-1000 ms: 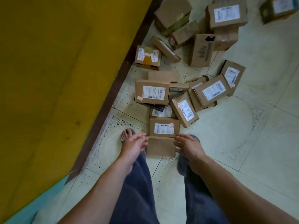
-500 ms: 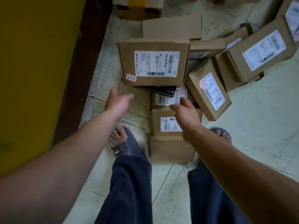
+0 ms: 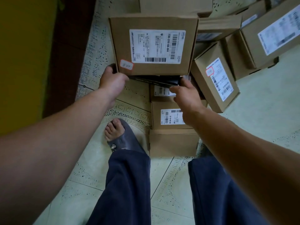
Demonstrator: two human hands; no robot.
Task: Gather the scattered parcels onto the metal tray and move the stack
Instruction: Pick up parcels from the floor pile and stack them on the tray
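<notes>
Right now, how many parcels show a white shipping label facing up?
6. The big parcel both hands grip; two small ones nearer the feet; an angled one right; two far right. Others may be hidden.

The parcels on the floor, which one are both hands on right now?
The big parcel with the wide white label and the red-edged sticker at its near left corner. The left hand and right hand hold its near corners; the others lie untouched.
</notes>
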